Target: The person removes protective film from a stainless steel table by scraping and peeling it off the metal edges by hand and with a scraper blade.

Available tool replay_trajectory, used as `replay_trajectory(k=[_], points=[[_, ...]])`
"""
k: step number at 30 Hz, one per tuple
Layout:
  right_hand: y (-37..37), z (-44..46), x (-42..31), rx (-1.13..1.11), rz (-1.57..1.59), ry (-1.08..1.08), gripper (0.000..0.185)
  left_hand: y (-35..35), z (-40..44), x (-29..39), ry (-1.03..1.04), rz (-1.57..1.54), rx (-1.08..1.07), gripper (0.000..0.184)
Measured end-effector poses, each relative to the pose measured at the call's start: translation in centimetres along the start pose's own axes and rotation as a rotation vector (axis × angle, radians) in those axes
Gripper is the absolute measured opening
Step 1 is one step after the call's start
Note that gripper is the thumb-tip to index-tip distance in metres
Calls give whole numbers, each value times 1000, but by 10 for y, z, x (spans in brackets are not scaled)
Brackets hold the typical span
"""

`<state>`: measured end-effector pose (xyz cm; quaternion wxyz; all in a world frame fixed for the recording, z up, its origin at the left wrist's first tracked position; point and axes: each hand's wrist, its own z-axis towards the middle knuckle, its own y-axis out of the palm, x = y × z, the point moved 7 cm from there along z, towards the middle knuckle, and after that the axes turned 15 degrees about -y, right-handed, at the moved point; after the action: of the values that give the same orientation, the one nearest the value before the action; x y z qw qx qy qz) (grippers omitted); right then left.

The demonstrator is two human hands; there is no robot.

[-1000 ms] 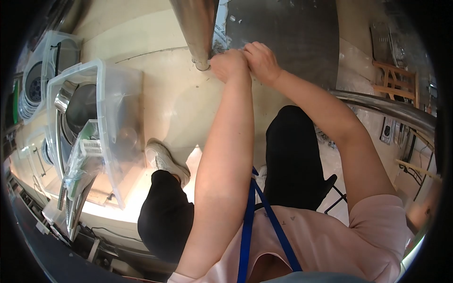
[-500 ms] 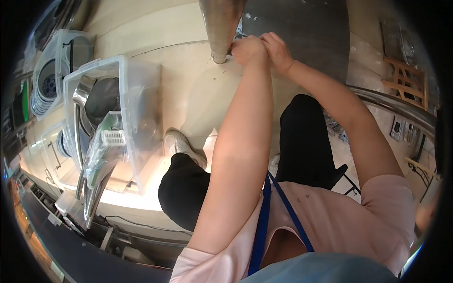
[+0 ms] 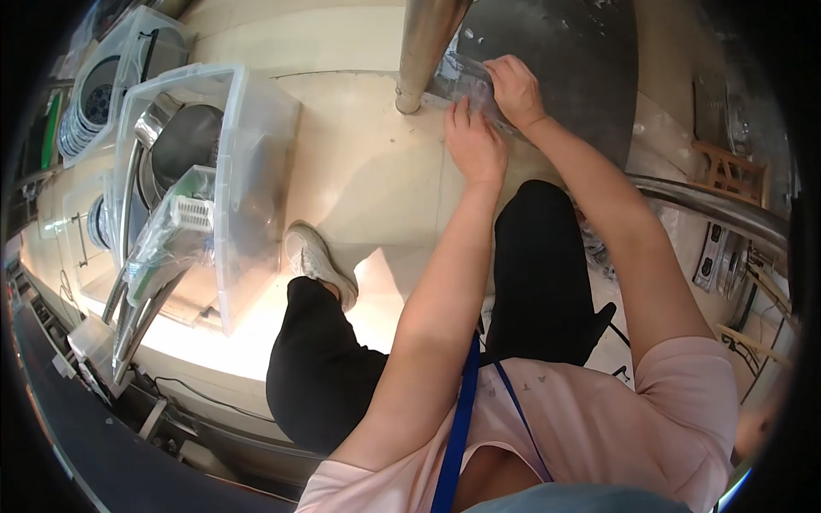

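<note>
A clear plastic piece (image 3: 468,79) lies at the near left corner of a dark flat panel (image 3: 577,81), close to a metal post (image 3: 426,51). My right hand (image 3: 516,91) has its fingers pressed together at the right edge of the plastic. Below and to the left, my left hand (image 3: 476,144) is open, palm down, its fingertips at the plastic's near edge. Whether those fingertips touch the plastic is hard to tell.
At the left, a clear plastic bin (image 3: 229,171) holds a dark pan (image 3: 190,141) and bagged items. Behind it is another bin with stacked plates (image 3: 79,128). A metal rail (image 3: 718,201) and a brown rack (image 3: 734,171) are at the right.
My left hand has drawn back from my right hand and opened. The clear plastic now shows between them. The view has shifted slightly.
</note>
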<state>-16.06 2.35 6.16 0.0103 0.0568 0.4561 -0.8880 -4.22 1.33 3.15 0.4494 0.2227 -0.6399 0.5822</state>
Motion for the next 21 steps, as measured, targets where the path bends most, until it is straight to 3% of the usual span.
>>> replay_trajectory(k=[4,9,12,14,18,21], points=[[-4,-8,-6,-117,61,51,12,2,-3,-4,-46,-49,-23,17],[12,-27,1,-184,174,373,22,-1,-2,-7,-48,-114,-29,13],[24,-31,7,-231,184,481,29,-8,6,-20,-388,-287,-162,12],[30,-28,7,-274,157,549,31,-21,15,-26,-456,-276,-81,13],[33,-21,4,-339,47,647,34,-43,35,-32,-379,-363,228,32],[39,-14,-4,-400,22,646,34,-36,54,-29,-358,-394,61,47]])
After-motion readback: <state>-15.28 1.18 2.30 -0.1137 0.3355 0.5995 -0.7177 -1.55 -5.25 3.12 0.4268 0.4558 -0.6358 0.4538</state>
